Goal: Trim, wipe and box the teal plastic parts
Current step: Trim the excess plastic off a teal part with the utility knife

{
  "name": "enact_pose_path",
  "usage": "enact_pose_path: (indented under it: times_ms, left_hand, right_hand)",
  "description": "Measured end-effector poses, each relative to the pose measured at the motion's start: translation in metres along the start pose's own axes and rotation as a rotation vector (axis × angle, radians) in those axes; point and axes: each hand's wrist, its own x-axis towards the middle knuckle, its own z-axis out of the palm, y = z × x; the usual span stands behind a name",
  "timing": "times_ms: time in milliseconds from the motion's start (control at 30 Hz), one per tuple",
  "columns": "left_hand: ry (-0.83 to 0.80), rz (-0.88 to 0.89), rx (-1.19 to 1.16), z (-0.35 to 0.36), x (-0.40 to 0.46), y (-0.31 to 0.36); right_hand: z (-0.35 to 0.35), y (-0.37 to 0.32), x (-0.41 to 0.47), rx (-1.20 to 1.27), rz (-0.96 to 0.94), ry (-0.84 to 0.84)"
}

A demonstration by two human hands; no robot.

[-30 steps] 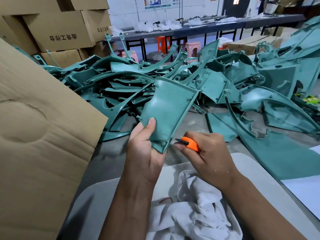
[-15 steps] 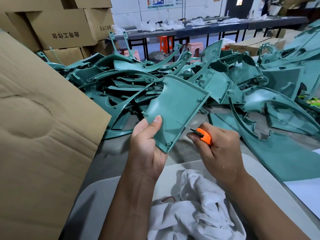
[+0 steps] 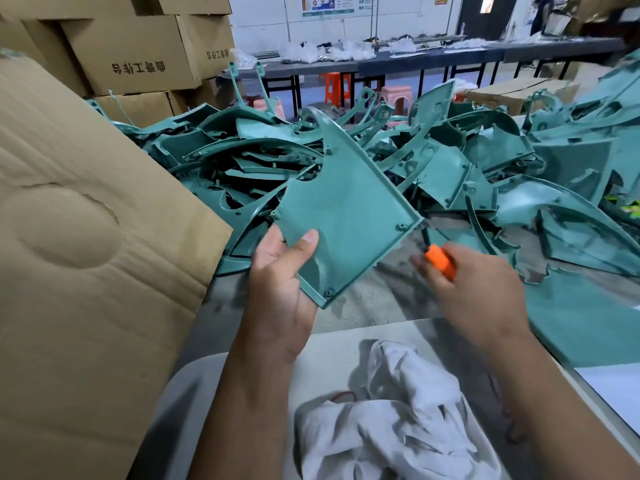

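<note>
Definitely a factory workshop: big heap of teal plastic parts dumped on the workbench, stacked cardboard boxes with printed labels, long work tables and plastic stools behind.

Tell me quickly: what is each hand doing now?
Left hand: grips the teal panel.
Right hand: grips the orange knife.

Even, fairly bright indoor light falls from above, throwing only soft shadows — one under the white cloth and a darker one beneath the teal panel. The right hand and its orange cutter are smeared by motion blur, while the left hand stays sharp. Wide-angle distortion bows the cardboard sheet at the left edge — the far tables look softer, and a bright doorway glares at the top.
</note>
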Motion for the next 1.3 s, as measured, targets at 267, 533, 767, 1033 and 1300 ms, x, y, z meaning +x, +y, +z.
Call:
enact_pose_path:
  times_ms: [267,533,767,1033,1300]
  left_hand:
    - [0.185,0.037,0.044,-0.011,0.004,-0.002]
    - [0.292,0.034,-0.009,-0.002,0.009,-0.007]
    - [0.195,0.038,0.008,0.003,0.006,-0.008]
    - [0.159,0.000,0.057,-0.002,0.005,-0.009]
    - [0.198,-0.025,-0.012,0.007,0.004,-0.009]
  right_hand:
    - [0.014,-0.013,-0.004,0.007,-0.091,-0.094]
    - [0.005,-0.045,-0.021,0.457,-0.445,0.051]
    - [0.007,-0.043,-0.020,0.549,-0.438,-0.027]
    - [-0.002,-0.023,-0.006,0.472,-0.168,0.317]
    - [0.005,-0.044,-0.020,0.490,-0.520,0.094]
